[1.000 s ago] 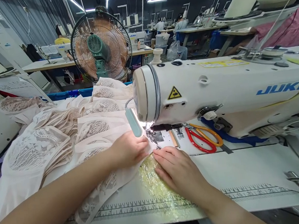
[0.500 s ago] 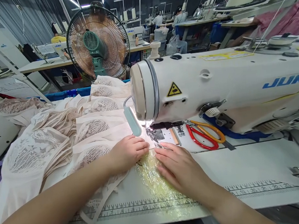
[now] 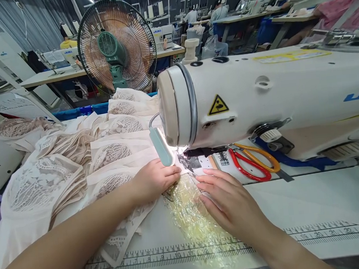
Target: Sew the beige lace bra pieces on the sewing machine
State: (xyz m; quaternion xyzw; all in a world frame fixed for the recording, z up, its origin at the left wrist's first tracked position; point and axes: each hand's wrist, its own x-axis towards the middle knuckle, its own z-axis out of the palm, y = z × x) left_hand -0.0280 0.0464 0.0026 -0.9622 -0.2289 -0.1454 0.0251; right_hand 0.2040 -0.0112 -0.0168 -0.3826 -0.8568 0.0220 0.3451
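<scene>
My left hand (image 3: 156, 179) is closed on the edge of a pale pink lace bra (image 3: 110, 185), just left of the presser foot (image 3: 183, 159); its thumb is hidden. My right hand (image 3: 228, 197) lies to the right of the foot, fingers stretched out and apart. Its fingertips are close to a thin shiny metal part (image 3: 192, 171), and I cannot tell whether they touch it. Between both hands, crinkled clear yellowish film (image 3: 195, 219) runs down toward the table's front edge. Above them is the sewing machine head (image 3: 176, 105), its lamp (image 3: 161, 147) lighting the needle area.
Stacked lace bras (image 3: 44, 181) cover the table's left side. Red-handled scissors (image 3: 249, 166) and an orange handle (image 3: 264, 156) lie under the machine arm. A ruler strip (image 3: 147, 258) follows the front edge. Behind stand a large fan (image 3: 114, 47) and other sewing tables with people.
My right hand has shifted slightly right, away from the presser foot, its fingers spreading more. My left hand stays almost in place. The view has shifted a little, with the machine appearing larger.
</scene>
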